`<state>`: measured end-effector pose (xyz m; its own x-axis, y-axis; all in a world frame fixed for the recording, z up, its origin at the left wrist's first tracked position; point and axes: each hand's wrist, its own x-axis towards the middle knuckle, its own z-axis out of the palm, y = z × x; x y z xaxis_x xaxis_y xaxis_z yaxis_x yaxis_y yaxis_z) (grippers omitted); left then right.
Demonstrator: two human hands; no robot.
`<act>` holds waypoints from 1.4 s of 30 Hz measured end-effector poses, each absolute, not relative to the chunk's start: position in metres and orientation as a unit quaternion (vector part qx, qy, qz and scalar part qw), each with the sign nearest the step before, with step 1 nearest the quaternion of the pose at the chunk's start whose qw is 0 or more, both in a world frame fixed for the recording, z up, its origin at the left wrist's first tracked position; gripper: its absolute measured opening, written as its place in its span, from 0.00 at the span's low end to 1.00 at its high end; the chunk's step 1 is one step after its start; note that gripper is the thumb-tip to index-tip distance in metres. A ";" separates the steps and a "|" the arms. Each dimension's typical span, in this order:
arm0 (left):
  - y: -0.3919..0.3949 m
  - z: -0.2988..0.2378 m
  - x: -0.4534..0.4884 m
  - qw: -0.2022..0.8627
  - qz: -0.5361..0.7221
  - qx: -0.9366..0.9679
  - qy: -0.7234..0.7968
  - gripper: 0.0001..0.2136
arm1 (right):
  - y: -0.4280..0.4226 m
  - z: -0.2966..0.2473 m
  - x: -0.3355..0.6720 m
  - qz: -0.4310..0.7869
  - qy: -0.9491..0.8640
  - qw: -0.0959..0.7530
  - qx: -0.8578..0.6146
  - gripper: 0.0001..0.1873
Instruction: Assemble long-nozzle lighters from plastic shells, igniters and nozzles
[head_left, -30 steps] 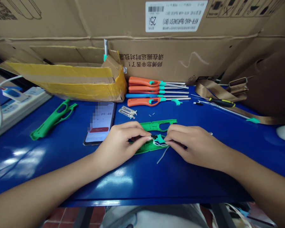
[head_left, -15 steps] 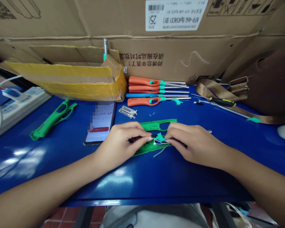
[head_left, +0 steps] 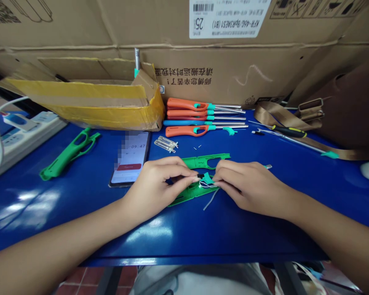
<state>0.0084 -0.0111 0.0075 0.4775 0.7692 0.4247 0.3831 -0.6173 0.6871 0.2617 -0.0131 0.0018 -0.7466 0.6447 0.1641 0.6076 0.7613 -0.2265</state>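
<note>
My left hand (head_left: 162, 180) is closed in a pinch on a small black part (head_left: 200, 176) above the lower green lighter shell half (head_left: 184, 197). Facing it, my right hand (head_left: 252, 186) pinches the teal plastic piece (head_left: 208, 178) beside the black part. Thin white and dark wires (head_left: 205, 185) loop below that piece, and a thin grey tube (head_left: 210, 200) hangs under my right fingertips. Just behind my hands lies another green shell half (head_left: 193, 163), inner side up. A metal tip (head_left: 268, 166) shows past my right hand; its other end is hidden.
Assembled lighters (head_left: 187, 131) lie in a row at the back, near clear fuel tanks (head_left: 166, 144). On the left are a phone (head_left: 129, 167), a green lighter shell (head_left: 69, 155) and a power strip (head_left: 24, 139). A screwdriver (head_left: 289, 131) lies right; a taped carton (head_left: 110, 110) stands behind.
The lower green shell half has shifted slightly left and towards me. The grey tube's free end has swung slightly right and down. Both hands keep their pinches.
</note>
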 end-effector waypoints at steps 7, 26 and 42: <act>-0.012 0.004 0.005 0.268 0.340 0.822 0.371 0.04 | -0.011 0.000 0.264 0.131 -0.919 0.148 -0.342 0.08; -0.018 0.005 0.007 0.244 0.296 0.823 0.419 0.02 | -0.011 0.000 0.262 0.093 -0.928 0.124 -0.339 0.10; -0.007 -0.006 0.005 0.217 0.335 0.853 0.338 0.05 | -0.011 -0.002 0.261 0.056 -0.927 0.130 -0.347 0.12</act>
<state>0.0047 -0.0071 -0.0065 0.5474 0.7214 0.4241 0.4314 -0.6775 0.5957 0.2614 -0.0107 -0.0019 -0.7255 0.6581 0.2013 0.6290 0.7528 -0.1940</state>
